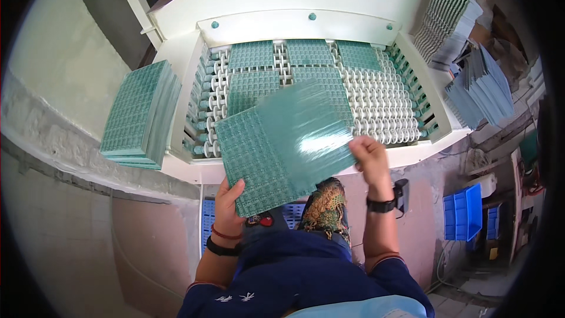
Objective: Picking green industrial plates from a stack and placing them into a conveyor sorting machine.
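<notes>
Near the middle of the frame the left hand [229,199] is closed on the lower left edge of a green grid-patterned panel [253,168], the thumb lying over its face; the panel is held tilted in the air, its lower corner above the person's legs and its upper part in front of a white machine [194,172]; right of centre the right hand [371,156] has its fingers closed in a pinch on the right edge of a shiny translucent green film [309,135], which stretches from the panel's right part toward that hand and is streaked with blur; just where the film leaves the panel I cannot tell; behind, in the upper middle, rows of white rollers [379,106] carry more green panels [250,55], two of them partly hidden by the film and the held panel; at the left of the frame a stack of similar panels [130,109] leans beside the machine; at the upper right stand a striped stack [438,17] and, below it, a fanned group of thin boards [485,91]; a blue bin [462,215] sits at the lower right.
</notes>
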`<action>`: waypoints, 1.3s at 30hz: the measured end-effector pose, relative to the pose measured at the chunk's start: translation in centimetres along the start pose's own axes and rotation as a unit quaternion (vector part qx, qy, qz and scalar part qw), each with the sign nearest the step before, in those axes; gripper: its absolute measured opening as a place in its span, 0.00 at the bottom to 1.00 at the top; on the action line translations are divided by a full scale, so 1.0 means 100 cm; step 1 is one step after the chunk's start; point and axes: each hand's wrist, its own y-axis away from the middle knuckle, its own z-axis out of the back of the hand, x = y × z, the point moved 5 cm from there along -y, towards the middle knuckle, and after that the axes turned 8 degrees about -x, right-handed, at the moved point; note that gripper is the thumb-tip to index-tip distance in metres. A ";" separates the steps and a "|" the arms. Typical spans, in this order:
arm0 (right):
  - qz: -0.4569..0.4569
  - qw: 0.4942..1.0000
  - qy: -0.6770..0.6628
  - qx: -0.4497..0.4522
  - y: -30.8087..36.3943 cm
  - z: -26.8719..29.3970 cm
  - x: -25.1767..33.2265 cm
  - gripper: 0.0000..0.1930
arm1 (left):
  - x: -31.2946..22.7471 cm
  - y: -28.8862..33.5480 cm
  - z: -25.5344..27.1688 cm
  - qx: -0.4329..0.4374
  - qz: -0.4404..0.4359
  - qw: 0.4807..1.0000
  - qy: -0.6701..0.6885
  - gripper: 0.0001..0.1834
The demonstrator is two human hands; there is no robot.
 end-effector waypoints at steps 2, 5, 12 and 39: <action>0.019 0.995 -0.045 -0.083 -0.028 0.042 -0.004 0.06 | -0.005 0.000 0.006 -0.016 -0.011 1.000 -0.002 0.20; 0.102 0.976 0.052 -0.187 -0.072 0.111 -0.008 0.08 | -0.008 0.002 0.024 -0.008 -0.005 1.000 -0.015 0.24; 0.352 0.699 0.574 -0.241 -0.087 0.125 0.010 0.24 | -0.008 0.007 0.033 0.011 0.005 0.999 -0.034 0.24; -0.096 0.981 -0.028 0.167 0.052 -0.065 -0.051 0.09 | 0.008 0.000 0.018 0.050 0.039 0.991 -0.116 0.22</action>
